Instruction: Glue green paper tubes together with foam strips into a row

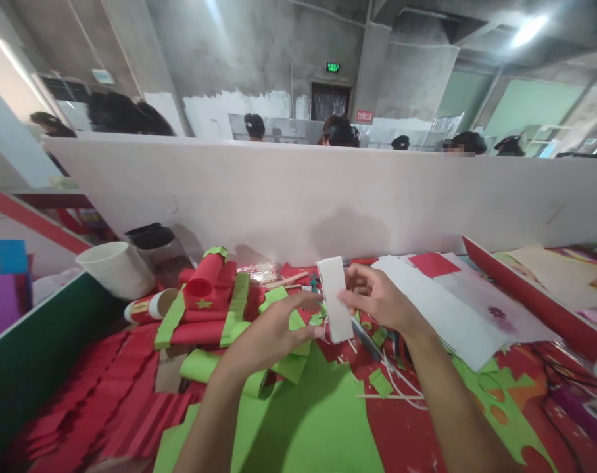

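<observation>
A white paper strip (334, 295) stands nearly upright, tilted slightly, above the middle of the cluttered table. My right hand (375, 295) pinches its right edge, with the thumb on the near face and the other fingers curled. From the left, my left hand (273, 332) reaches up to the strip with thumb and fingers apart; whether its tips touch the edge I cannot tell. Below the hands lies a large green sheet (308, 420), beside green scraps (380, 383) and thin white strips (400, 374).
On the left are stacked red paper pieces (81, 394), a red-and-green paper build with a star (204, 303), a white cup (116, 266) and a dark-lidded jar (158, 246). White sheets (441, 302) lie right. A white partition (298, 197) stands behind; people are beyond it.
</observation>
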The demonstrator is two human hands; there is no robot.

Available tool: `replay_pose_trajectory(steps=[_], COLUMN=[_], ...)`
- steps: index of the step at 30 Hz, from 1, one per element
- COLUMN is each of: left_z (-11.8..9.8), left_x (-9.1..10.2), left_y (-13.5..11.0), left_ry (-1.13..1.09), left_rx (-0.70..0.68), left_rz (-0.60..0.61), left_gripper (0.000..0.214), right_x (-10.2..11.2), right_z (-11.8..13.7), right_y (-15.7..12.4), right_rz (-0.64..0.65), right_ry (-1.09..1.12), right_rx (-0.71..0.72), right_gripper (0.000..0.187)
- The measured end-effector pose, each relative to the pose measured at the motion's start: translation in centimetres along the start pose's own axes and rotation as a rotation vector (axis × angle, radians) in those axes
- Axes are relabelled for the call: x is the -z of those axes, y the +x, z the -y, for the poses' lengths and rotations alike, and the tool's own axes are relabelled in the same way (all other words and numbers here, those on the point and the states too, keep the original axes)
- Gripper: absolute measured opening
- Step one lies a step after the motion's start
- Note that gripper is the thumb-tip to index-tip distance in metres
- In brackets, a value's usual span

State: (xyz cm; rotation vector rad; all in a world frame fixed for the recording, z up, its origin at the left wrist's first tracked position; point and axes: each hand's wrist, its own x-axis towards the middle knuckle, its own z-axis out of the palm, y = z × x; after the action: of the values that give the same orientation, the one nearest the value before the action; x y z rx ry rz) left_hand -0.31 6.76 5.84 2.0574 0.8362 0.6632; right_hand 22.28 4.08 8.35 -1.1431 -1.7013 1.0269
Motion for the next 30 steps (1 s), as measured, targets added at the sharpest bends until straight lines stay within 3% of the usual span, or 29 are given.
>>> replay_pose_trajectory(steps=[5, 8, 10, 13, 15, 18, 24, 30], left_z=[-0.6, 0.0, 0.2, 0.3, 0.3, 0.3, 0.7, 1.1], left_x=[-1.4, -1.5, -1.2, -0.6, -0.4, -0.4, -0.6, -0.6], left_y=[1.6, 2.0, 1.9, 1.6, 1.5, 1.6, 1.8, 1.8], left_ry=[-0.285, -0.310, -0.310, -0.302, -0.294, -0.290, -0.317, -0.306], left_rx=[-0.066, -0.021, 0.018, 0.047, 0.053, 0.056, 0.050, 0.058], left_rz=[-0.194, -0.297, -0.342, -0.381, -0.397, -0.400, -0.373, -0.357], left_gripper=[0.017, 0.020, 0.022, 0.022, 0.022, 0.023, 0.023, 0.023], right_x=[-1.1, -0.1, 1.8, 5.2, 7.0, 8.3, 8.1, 8.6], right_z=[-0.3, -1.2, -2.7, -5.9, -7.7, -9.1, -9.3, -9.3], right_y=[0.7, 0.7, 0.4, -0.6, -1.3, -1.9, -1.8, -1.7], right_rz=[0.045, 0.000, -0.119, -0.245, -0.175, -0.074, -0.077, -0.120], right_ry=[0.025, -0.200, -0.513, -1.025, -1.125, -1.122, -1.145, -1.114], right_rx=[0.021, -0.022, -0.157, -0.524, -0.711, -0.829, -0.831, -0.727], right_gripper=[0.026, 0.025, 0.025, 0.033, 0.036, 0.036, 0.029, 0.031])
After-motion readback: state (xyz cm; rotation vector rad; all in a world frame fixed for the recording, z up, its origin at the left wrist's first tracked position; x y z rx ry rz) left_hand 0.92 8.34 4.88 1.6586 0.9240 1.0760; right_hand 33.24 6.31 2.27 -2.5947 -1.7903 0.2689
